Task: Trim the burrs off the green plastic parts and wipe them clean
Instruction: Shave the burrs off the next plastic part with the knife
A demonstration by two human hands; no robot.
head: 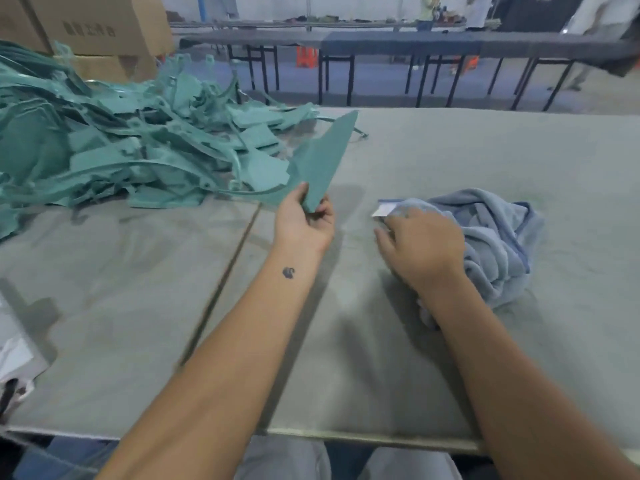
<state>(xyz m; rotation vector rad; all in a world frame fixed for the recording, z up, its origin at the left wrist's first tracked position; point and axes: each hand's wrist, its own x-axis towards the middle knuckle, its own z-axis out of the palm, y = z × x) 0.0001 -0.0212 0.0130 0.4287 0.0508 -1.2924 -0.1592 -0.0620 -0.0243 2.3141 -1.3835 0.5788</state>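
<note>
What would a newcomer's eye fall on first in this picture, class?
First, the big heap of green plastic parts at far left on the grey table. Next, the left hand pinching one flat pointed green part mid-table, and the right hand resting on a crumpled blue towel.

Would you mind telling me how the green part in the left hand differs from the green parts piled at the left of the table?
The held green part is a single piece, lifted off the table and tilted up on end, pinched by the left hand. The piled green parts are many, lying tangled and overlapping on the table, with no hand on them. The held part looks darker than most of the pile. Both are the same sort of green plastic.
</note>
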